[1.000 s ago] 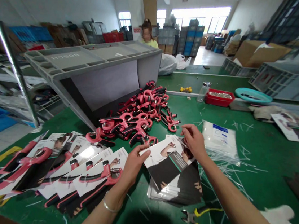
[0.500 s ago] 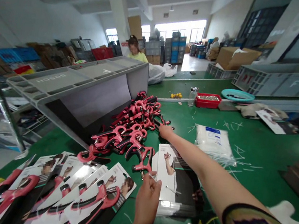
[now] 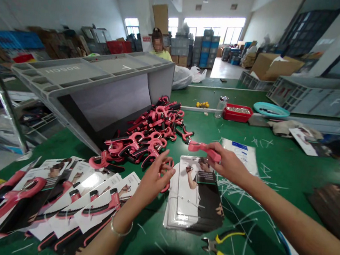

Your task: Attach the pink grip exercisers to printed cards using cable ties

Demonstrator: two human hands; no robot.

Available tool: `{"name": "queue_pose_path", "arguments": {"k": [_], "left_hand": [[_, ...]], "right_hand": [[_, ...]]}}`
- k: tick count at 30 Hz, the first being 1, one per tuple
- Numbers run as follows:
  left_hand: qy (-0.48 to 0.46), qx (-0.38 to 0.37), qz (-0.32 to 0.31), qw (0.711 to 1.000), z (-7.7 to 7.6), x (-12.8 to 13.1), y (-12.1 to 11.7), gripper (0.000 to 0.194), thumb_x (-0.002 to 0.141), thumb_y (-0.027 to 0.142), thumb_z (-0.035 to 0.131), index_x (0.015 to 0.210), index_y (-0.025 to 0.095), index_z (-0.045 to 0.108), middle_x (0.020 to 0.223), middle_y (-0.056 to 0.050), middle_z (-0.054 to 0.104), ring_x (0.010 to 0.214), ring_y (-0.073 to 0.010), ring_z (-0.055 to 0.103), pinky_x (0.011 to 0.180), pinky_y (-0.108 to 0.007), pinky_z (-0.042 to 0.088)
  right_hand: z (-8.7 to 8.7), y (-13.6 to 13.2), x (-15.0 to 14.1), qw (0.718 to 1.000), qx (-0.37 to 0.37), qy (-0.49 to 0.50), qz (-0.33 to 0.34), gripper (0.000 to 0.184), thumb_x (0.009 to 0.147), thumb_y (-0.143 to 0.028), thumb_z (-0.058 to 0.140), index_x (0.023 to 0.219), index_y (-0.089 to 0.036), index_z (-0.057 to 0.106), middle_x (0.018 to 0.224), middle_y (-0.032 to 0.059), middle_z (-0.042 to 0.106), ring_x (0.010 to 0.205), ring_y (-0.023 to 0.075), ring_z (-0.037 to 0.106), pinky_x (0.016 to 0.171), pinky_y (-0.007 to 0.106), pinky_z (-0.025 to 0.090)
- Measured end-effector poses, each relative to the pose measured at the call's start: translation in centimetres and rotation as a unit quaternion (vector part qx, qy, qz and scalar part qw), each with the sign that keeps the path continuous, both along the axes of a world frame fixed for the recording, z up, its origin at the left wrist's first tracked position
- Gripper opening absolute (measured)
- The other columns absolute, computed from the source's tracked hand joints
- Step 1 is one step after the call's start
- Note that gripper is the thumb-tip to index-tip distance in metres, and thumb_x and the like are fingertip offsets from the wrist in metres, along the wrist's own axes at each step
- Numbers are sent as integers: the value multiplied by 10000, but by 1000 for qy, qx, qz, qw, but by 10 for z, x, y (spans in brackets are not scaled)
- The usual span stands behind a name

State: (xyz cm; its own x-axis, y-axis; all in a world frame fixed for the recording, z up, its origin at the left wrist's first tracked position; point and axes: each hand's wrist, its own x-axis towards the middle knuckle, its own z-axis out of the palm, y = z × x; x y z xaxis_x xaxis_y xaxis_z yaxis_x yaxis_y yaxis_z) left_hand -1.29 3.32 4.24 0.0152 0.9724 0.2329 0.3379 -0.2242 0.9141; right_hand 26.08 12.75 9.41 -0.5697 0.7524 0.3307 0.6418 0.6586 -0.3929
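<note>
My right hand (image 3: 227, 162) is closed on one handle of a pink and black hand grip strengthener (image 3: 197, 147), held above a stack of printed cards (image 3: 189, 192). Its spring end points left toward the pile. My left hand (image 3: 153, 179), a bracelet at its wrist, hovers left of the cards with fingers apart and nothing in them. Partly hidden behind those fingers lies another strengthener (image 3: 167, 181). A heap of pink strengtheners (image 3: 153, 131) spreads beyond my hands. At the lower left, several strengtheners lie on overlapping cards (image 3: 85, 212).
A tipped grey crate (image 3: 102, 69) stands behind the heap. Yellow-handled cutters (image 3: 223, 250) and scattered white cable ties (image 3: 243, 190) lie on the green table. Farther back are a bag of ties (image 3: 242, 155), a red tray (image 3: 238, 113) and a glass jar (image 3: 221, 107). A co-worker (image 3: 159, 47) is beyond.
My right hand has come back from the pile's edge with a strengthener. My left hand has moved up and left, its fingers now spread. The cutters have come into fuller view.
</note>
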Motion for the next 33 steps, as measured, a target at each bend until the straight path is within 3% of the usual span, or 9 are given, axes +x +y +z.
{"name": "queue_pose_path", "arguments": {"k": [2, 4, 7, 10, 14, 18, 24, 28, 33], "left_hand": [[24, 54, -48, 997, 8, 12, 14, 719, 867, 345, 666, 1489, 301, 307, 1410, -125, 476, 1042, -182, 623, 907, -341, 510], [51, 84, -91, 991, 9, 21, 22, 605, 885, 318, 648, 1441, 302, 409, 1352, -107, 522, 1014, -173, 628, 912, -338, 509], [100, 116, -97, 983, -1, 23, 25, 314, 923, 272, 591, 1236, 259, 618, 1170, -75, 616, 936, -162, 626, 897, -334, 501], [127, 124, -83, 981, -15, 20, 20, 259, 916, 237, 593, 1167, 233, 655, 1082, -69, 641, 911, -170, 617, 877, -337, 499], [134, 98, -86, 982, -28, 18, 8, 253, 909, 227, 594, 1151, 219, 663, 1050, -75, 660, 943, -189, 624, 878, -349, 498], [137, 73, -134, 979, -23, 16, 2, 226, 930, 253, 555, 1116, 216, 678, 1068, -76, 673, 1018, -201, 621, 898, -345, 492], [159, 90, -134, 974, -6, 28, 31, 281, 945, 182, 470, 1113, 202, 694, 1054, -86, 671, 1024, -208, 613, 942, -367, 469], [211, 112, -180, 954, -11, 54, 55, 304, 914, 118, 484, 1125, 174, 695, 1036, -101, 669, 996, -209, 610, 920, -355, 469], [221, 87, -156, 959, -12, 69, 56, 205, 867, 123, 569, 980, 187, 729, 1000, -69, 692, 987, -204, 608, 921, -341, 448]], "right_hand": [[-11, -29, 4, 998, -19, 43, 42, 350, 890, -194, 534, 1234, -253, 506, 1183, 76, 663, 967, 220, 669, 789, 304, 505], [-27, -48, 5, 996, -28, 56, 66, 411, 882, -157, 525, 1279, -260, 494, 1221, 82, 643, 1031, 226, 650, 843, 328, 509], [-50, -60, 6, 995, -25, 60, 75, 479, 856, -115, 528, 1313, -248, 479, 1242, 99, 628, 1102, 245, 619, 916, 376, 498], [-65, -69, 7, 995, -21, 59, 75, 519, 845, -89, 521, 1342, -226, 466, 1288, 123, 601, 1169, 255, 579, 973, 411, 475], [-68, -84, 10, 997, -34, 15, 62, 609, 772, -36, 554, 1348, -226, 499, 1242, 122, 611, 1138, 269, 566, 940, 410, 482], [-61, -96, 21, 996, -77, -33, 34, 683, 760, -8, 522, 1359, -337, 530, 1139, 77, 618, 1004, 249, 598, 839, 370, 505], [-50, -113, 18, 995, -79, 59, -33, 369, 892, -110, 477, 1186, -298, 596, 1112, 88, 607, 1026, 272, 576, 875, 436, 501], [-52, -119, -4, 995, -62, 68, -28, 194, 868, -179, 604, 1039, -271, 613, 1148, 86, 589, 1103, 289, 531, 943, 472, 473], [-60, -111, -15, 994, -67, 70, -56, 72, 922, -251, 580, 945, -262, 648, 1043, 68, 608, 1020, 255, 552, 869, 412, 486]]}}
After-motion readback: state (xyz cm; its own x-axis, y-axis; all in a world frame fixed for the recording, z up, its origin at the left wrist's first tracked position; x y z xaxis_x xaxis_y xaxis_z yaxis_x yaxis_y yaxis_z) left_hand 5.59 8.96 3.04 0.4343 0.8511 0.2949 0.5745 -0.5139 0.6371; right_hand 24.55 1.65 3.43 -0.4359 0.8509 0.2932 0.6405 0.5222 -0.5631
